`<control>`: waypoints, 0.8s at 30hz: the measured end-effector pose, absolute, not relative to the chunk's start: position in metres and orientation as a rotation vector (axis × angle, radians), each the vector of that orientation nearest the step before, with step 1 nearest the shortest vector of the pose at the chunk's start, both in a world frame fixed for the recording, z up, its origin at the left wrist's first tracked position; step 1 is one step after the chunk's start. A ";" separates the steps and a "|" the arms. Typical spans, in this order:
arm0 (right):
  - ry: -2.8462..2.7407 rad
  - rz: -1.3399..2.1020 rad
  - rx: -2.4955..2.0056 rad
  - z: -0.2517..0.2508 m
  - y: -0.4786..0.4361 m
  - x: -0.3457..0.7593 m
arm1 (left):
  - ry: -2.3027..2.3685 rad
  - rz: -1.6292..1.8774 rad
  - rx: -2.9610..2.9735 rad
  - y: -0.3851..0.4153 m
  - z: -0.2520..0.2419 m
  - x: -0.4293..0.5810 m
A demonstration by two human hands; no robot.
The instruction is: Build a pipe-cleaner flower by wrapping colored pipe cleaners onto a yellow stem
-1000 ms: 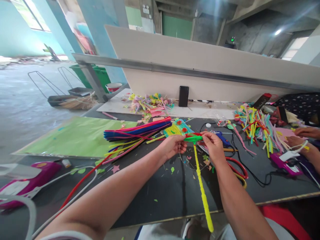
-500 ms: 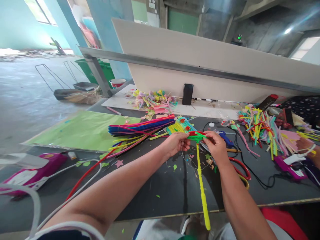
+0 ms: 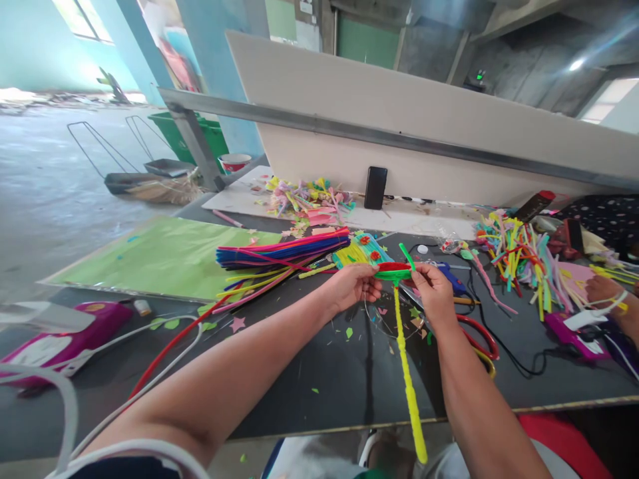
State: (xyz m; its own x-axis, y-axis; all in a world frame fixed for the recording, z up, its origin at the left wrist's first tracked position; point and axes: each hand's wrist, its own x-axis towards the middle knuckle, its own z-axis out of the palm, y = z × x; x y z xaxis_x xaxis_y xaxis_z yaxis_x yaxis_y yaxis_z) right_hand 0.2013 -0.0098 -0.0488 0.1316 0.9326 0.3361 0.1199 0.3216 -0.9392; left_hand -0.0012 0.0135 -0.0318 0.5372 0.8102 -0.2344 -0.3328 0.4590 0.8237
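My left hand (image 3: 353, 286) pinches the left end of a red and green pipe-cleaner shape (image 3: 392, 274), which looks like a watermelon slice. From its underside hangs a long yellow pipe-cleaner stem (image 3: 408, 386), reaching past the table's front edge. My right hand (image 3: 433, 289) is closed at the right end, on the green pipe cleaner (image 3: 406, 254), whose free tip sticks up. Just behind my left hand lies a yellow and turquoise pipe-cleaner panel (image 3: 362, 251) with red flowers. A bundle of blue, pink and red pipe cleaners (image 3: 279, 250) rests left of it.
Red-handled scissors (image 3: 482, 336) and a blue glue gun (image 3: 452, 278) lie beside my right arm. A phone (image 3: 375, 187) leans on the white board. Magenta devices (image 3: 74, 339) with cables sit at both sides. Another person's hand (image 3: 604, 291) is at far right, near a pipe-cleaner pile (image 3: 519, 249).
The green pipe cleaner's free tip, earlier lying along the shape, now points up by my right fingers. The yellow stem's lower end has swung slightly right.
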 end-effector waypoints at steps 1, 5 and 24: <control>-1.316 0.788 -1.096 -0.048 -0.011 0.201 | 0.687 0.767 0.800 0.014 -0.032 -0.002; -1.374 0.696 -1.057 -0.046 -0.013 0.200 | 0.669 0.742 0.809 0.017 -0.032 -0.005; -1.311 0.743 -0.944 -0.043 -0.016 0.200 | 0.383 0.684 0.905 0.018 -0.031 -0.015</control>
